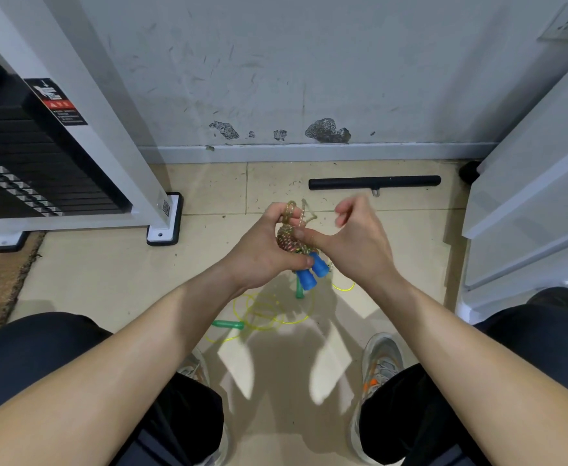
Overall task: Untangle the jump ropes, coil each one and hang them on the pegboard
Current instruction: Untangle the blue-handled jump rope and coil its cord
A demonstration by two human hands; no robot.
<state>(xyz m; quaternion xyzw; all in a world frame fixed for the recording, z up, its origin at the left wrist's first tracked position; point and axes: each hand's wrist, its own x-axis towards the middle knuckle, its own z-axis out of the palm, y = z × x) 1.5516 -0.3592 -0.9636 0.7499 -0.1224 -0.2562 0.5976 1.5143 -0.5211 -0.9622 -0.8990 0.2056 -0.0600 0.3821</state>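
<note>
Left hand [262, 250] grips the coiled blue-handled rope [287, 243]; right hand [360, 243] curled, thumb touching it.

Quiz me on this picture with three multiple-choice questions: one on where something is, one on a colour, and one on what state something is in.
1. Where is the black bar?
A. On the floor by the wall
B. On a shelf
C. Across the person's knees

2. What colour are the handles of the coiled rope that the left hand grips?
A. Red
B. Blue
C. White

3. What state is the yellow rope in?
A. Hanging on a peg
B. Wound round a wrist
C. Lying loose on the floor

Answers:
1. A, since the bar lies flat on the tiles just in front of the skirting.
2. B, since two blue handles stick out below the fist.
3. C, since its loops sprawl on the tiles between the feet and no hand touches it.
</note>
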